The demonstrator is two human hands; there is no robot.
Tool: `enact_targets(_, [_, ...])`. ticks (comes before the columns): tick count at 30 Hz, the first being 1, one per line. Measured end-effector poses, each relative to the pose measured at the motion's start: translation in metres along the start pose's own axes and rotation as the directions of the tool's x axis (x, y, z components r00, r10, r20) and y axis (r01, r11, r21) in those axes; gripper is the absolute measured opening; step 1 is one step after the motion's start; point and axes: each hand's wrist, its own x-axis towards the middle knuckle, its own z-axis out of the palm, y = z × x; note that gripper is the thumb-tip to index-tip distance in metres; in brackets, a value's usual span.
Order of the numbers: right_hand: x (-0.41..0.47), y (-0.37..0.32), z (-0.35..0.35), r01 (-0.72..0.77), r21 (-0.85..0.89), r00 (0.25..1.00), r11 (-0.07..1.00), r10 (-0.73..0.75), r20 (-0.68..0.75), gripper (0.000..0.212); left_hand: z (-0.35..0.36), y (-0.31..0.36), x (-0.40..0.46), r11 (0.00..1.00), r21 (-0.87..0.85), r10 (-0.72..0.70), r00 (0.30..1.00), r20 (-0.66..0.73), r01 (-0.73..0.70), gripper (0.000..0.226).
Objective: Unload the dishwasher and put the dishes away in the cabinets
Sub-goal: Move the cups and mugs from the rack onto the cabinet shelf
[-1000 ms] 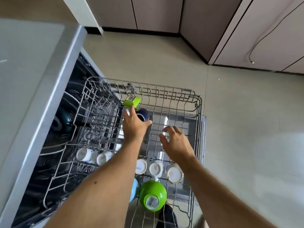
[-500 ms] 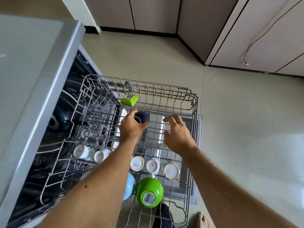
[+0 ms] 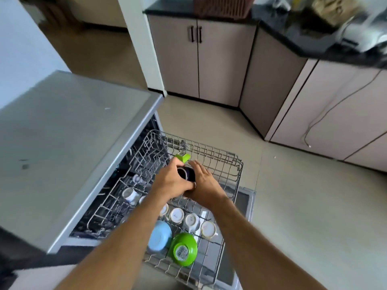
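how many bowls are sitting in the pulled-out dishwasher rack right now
2. A green bowl at the rack's near end and a light blue bowl touching its left side, both upside down. The arms may hide others.

A dark blue cup (image 3: 187, 173) sits between both hands, its open mouth showing. Below the wrists, white cups (image 3: 177, 215) stand upside down in the rack (image 3: 238, 164), with a blue bowl (image 3: 160, 235) and a green bowl (image 3: 183, 249) nearer still.
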Motion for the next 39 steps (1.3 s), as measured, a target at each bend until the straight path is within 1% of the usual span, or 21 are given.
enact_targets(3, [-0.021,-0.025,-0.019,0.093,-0.017,0.996,0.995,-0.093,0.004,0.101,-0.029,0.01,-0.03,0.999,-0.028,0.03,0.999,-0.026,-0.031,0.066])
enact_targets(6, [-0.04,-0.05,-0.034,0.158,-0.032,0.987,0.987,-0.159,-0.03,0.087,-0.056,0.016,-0.06,0.993,-0.095,0.058,0.996,-0.068,-0.064,0.065])
enact_targets(8, [-0.051,-0.068,-0.043,0.191,-0.011,0.979,0.982,-0.191,-0.072,0.083,-0.071,0.02,-0.082,0.984,-0.147,0.078,0.986,-0.149,-0.1,0.064])
enact_targets(11, [-0.065,-0.096,-0.056,0.251,0.058,0.959,0.966,-0.24,-0.152,0.077,-0.088,0.024,-0.117,0.947,-0.275,0.075,0.944,-0.32,-0.168,0.071])
enact_targets(13, [-0.075,-0.119,-0.066,0.307,0.088,0.938,0.948,-0.286,-0.194,0.073,-0.1,0.025,-0.141,0.904,-0.368,0.046,0.905,-0.423,-0.218,0.069])
enact_targets(15, [-0.084,-0.144,-0.071,0.367,0.086,0.917,0.926,-0.345,-0.199,0.07,-0.112,0.024,-0.162,0.863,-0.427,0.023,0.864,-0.502,-0.271,0.064])
enact_targets(18, [-0.096,-0.181,-0.072,0.435,0.115,0.891,0.893,-0.41,-0.193,0.066,-0.135,0.02,-0.189,0.809,-0.484,-0.012,0.812,-0.583,-0.335,0.066])
enact_targets(21, [-0.108,-0.219,-0.07,0.506,0.163,0.856,0.847,-0.471,-0.213,0.065,-0.164,0.016,-0.22,0.781,-0.484,-0.013,0.765,-0.644,-0.394,0.065])
enact_targets(23, [-0.118,-0.248,-0.069,0.551,0.194,0.832,0.812,-0.514,-0.21,0.067,-0.185,0.011,-0.243,0.778,-0.468,-0.023,0.726,-0.687,-0.419,0.061])
enact_targets(25, [-0.127,-0.279,-0.065,0.597,0.217,0.801,0.772,-0.564,-0.198,0.069,-0.209,0.002,-0.266,0.784,-0.45,-0.042,0.686,-0.726,-0.428,0.063])
enact_targets(27, [-0.135,-0.31,-0.06,0.65,0.239,0.76,0.721,-0.619,-0.198,0.068,-0.232,-0.01,-0.287,0.781,-0.448,-0.068,0.652,-0.755,-0.436,0.065])
enact_targets(31, [-0.154,-0.377,-0.041,0.738,0.284,0.67,0.612,-0.714,-0.204,0.071,-0.276,-0.039,-0.337,0.77,-0.436,-0.096,0.591,-0.801,-0.465,0.059])
enact_targets(33, [-0.165,-0.414,-0.027,0.761,0.311,0.636,0.57,-0.749,-0.185,0.074,-0.299,-0.059,-0.363,0.784,-0.421,-0.112,0.563,-0.819,-0.456,0.065])
enact_targets(36, [-0.177,-0.47,-0.004,0.772,0.35,0.609,0.531,-0.776,-0.166,0.069,-0.334,-0.09,-0.398,0.806,-0.396,-0.126,0.525,-0.842,-0.44,0.077])
enact_targets(39, [-0.191,-0.534,0.019,0.806,0.357,0.554,0.473,-0.815,-0.172,0.064,-0.374,-0.123,-0.434,0.83,-0.344,-0.125,0.455,-0.882,-0.439,0.076])
